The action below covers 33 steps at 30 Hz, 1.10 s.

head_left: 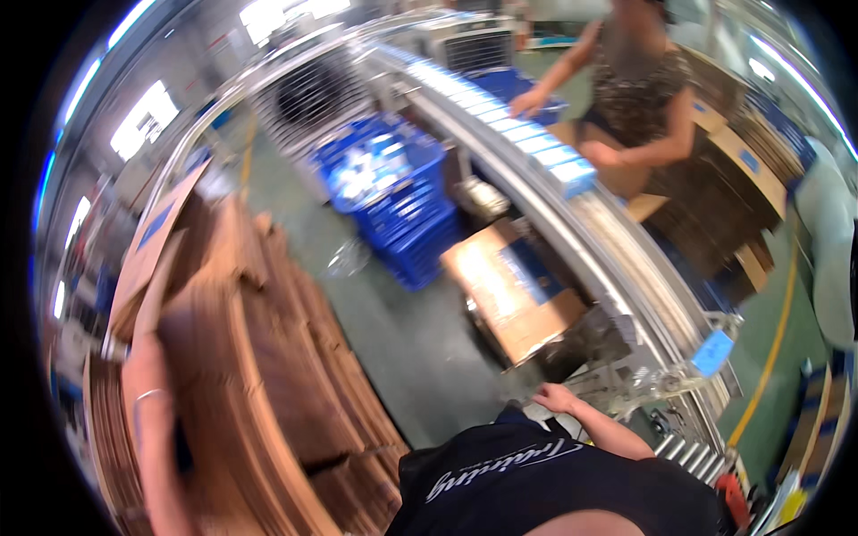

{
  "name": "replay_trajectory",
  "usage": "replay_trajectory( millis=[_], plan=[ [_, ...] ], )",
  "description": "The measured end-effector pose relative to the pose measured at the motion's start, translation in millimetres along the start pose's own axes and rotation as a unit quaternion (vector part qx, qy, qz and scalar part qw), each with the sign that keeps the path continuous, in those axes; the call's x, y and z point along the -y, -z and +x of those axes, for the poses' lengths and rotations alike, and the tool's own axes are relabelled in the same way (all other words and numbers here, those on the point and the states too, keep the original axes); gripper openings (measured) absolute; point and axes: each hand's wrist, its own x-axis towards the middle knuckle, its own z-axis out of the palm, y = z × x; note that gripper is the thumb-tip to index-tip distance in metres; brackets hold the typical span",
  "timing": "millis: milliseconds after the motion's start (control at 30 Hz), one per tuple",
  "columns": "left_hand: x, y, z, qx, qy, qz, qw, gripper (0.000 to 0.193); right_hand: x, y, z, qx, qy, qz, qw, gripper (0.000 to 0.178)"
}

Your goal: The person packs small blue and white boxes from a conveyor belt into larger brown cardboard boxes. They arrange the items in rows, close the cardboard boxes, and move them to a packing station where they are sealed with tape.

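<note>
My left hand point(137, 350) reaches out to the left onto a tall stack of flattened brown cardboard cartons point(259, 357). Its fingers wrap over the edge of one flat carton point(147, 259) and are partly hidden behind it. A thin bracelet sits on that wrist. My right hand point(556, 397) hangs near my waist, holding nothing, its fingers loosely apart, close to the near end of the metal conveyor point(626, 295).
A row of blue-and-white boxes point(527, 134) lies on the conveyor, where another person point(639, 80) rests both hands. An open carton point(514, 286) and stacked blue crates point(393, 196) stand on the green floor. More flat cardboard point(724, 196) lies at right.
</note>
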Motion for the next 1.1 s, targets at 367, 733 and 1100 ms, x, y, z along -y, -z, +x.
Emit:
replay_trajectory(
  millis=[367,733,1100],
  plan=[
    [-247,138,95,-0.416,-0.408,0.156,0.797,0.039,263,252,10,-0.447,0.378,-0.047,0.809,0.063],
    [-615,13,185,-0.074,-0.867,-0.268,0.414,0.031,221,263,72,-0.521,-0.152,-0.188,0.818,0.023],
    [-688,39,169,-0.133,-0.937,-0.281,0.159,0.024,184,302,105,-0.305,-0.368,-0.104,0.872,0.063]
  ],
)
